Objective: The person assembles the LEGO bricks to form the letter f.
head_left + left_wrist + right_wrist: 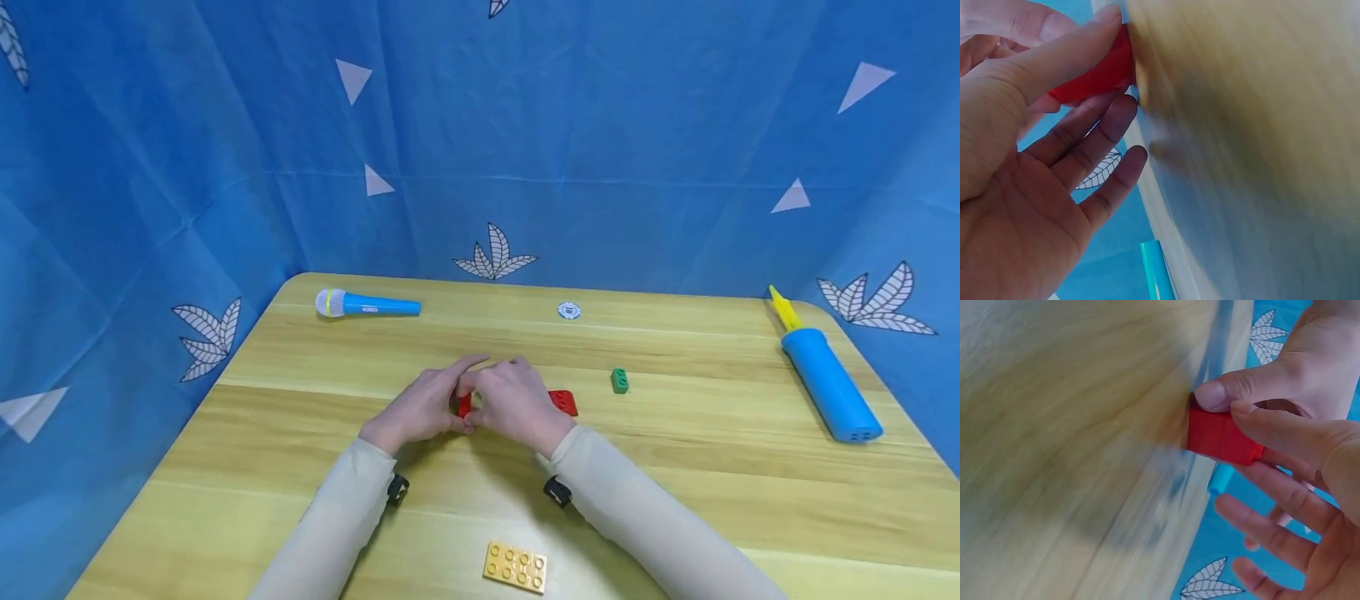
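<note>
A red toy building block [465, 406] stands upright at the tabletop, between both hands near the middle of the table. My left hand [420, 404] pinches it from the left, thumb on the near side and index finger on the far side. From the right, my right hand [513, 404] grips the same block; in the right wrist view its thumb lies against the red face [1219, 434] beside the left thumb. The other fingers of both hands spread loosely. Just right of the right hand lies another red studded block [563, 402], partly covered by that hand.
A small green brick [619, 381] lies to the right, and a yellow eight-stud brick [515, 567] near the front. Toward the back are a blue toy microphone [375, 306] and a round chip [569, 310]. A blue hand pump [831, 383] lies by the right edge.
</note>
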